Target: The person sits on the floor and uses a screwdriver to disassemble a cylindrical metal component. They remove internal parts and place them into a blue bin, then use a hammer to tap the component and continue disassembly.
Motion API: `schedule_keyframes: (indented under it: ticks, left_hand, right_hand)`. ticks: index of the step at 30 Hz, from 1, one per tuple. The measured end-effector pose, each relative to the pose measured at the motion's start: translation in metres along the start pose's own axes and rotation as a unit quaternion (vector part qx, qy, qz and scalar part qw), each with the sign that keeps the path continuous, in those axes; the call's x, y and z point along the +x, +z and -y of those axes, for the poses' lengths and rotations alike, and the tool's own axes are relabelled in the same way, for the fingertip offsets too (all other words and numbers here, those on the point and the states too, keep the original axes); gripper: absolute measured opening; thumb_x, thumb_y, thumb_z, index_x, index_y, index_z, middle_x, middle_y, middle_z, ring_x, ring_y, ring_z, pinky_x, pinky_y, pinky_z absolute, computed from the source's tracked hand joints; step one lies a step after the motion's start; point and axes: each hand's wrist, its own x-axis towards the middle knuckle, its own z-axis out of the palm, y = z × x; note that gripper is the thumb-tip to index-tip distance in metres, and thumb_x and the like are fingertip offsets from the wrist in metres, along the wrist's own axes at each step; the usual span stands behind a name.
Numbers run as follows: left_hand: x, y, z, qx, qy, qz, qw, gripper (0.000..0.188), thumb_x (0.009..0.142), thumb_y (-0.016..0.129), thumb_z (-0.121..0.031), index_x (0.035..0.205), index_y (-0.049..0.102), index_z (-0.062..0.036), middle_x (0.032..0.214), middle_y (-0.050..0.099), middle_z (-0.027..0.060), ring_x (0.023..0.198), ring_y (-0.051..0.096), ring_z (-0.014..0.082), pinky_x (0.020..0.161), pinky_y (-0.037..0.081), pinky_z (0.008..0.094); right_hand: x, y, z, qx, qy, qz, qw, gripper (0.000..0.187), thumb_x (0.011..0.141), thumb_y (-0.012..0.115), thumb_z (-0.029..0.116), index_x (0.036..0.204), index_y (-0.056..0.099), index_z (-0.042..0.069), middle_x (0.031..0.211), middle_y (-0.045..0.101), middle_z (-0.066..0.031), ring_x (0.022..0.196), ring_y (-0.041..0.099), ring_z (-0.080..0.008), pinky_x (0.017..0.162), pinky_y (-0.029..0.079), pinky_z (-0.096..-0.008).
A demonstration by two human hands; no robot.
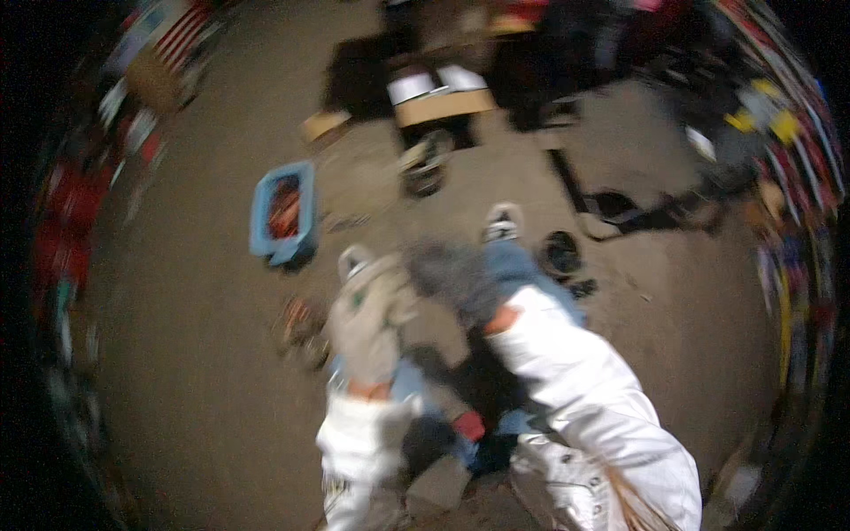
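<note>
Grey-brown dirt floor [204,372] fills the frame; the whole view is smeared by motion blur. Two white-sleeved forearms are seen coming in from six o'clock, both hands gloved. The left hand [370,314], in a pale beige work glove, is raised just left of centre; whether its fingers are closed or spread cannot be told, and nothing is seen held in it. The right hand [456,279], in a dark grey knitted glove, is at centre, just beside the left; its grip cannot be told either, and no object is made out in it.

A blue plastic crate with orange contents [283,212] is noted at ten o'clock from the hands, well apart. A blurred orange-and-dark object [301,323] lies on the floor at nine o'clock, near the left hand. A dark round disc [560,254] lies at three o'clock, near one white-toed shoe [502,223].

Progress, as a judgement: nothing is yet gripped or visibly placed; the handling appears largely left to do.
</note>
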Motion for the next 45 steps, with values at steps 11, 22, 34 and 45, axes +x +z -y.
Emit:
schedule_keyframes:
  ticks: [11,22,34,45]
  left_hand:
    - [0.027,-0.036,0.033,0.128,0.028,0.044,0.990,0.014,0.094,0.059,-0.011,0.101,0.058,0.0014,0.096,0.061,0.0112,0.082,0.057,0.0139,0.071,0.049,0.0278]
    - [0.004,0.008,0.018,0.161,0.095,-0.057,0.981,0.016,0.090,0.063,-0.009,0.103,0.063,-0.0016,0.099,0.062,0.0053,0.086,0.058,0.0140,0.074,0.048,0.0271]
    - [-0.006,0.001,-0.024,-0.150,-0.157,0.014,0.976,0.018,0.090,0.061,-0.008,0.106,0.065,0.0005,0.091,0.068,0.0056,0.075,0.062,0.0074,0.059,0.046,0.0172]
    - [-0.011,0.003,-0.036,-0.129,-0.097,0.014,0.987,0.021,0.082,0.063,0.003,0.103,0.065,0.0033,0.078,0.063,0.0047,0.055,0.049,0.0049,0.050,0.040,0.0193]
  right_hand:
    - [0.030,0.035,-0.031,-0.286,-0.313,-0.099,0.900,0.030,0.084,0.053,0.018,0.114,0.057,0.014,0.082,0.060,-0.0170,0.070,0.060,-0.0354,0.055,0.047,-0.0449]
    - [-0.005,0.025,-0.018,-0.224,-0.147,-0.011,0.963,0.046,0.092,0.046,0.024,0.134,0.048,0.008,0.135,0.049,-0.0171,0.123,0.047,-0.0334,0.104,0.033,-0.0487]
    - [-0.010,0.004,0.010,-0.097,-0.079,-0.001,0.992,0.067,0.073,0.072,0.010,0.134,0.043,0.004,0.102,0.059,-0.0184,0.087,0.058,-0.0358,0.074,0.047,-0.0438]
    - [-0.014,0.009,0.008,-0.178,-0.174,-0.005,0.968,0.066,0.071,0.072,0.013,0.132,0.046,0.005,0.108,0.058,-0.0172,0.091,0.058,-0.0353,0.077,0.047,-0.0432]
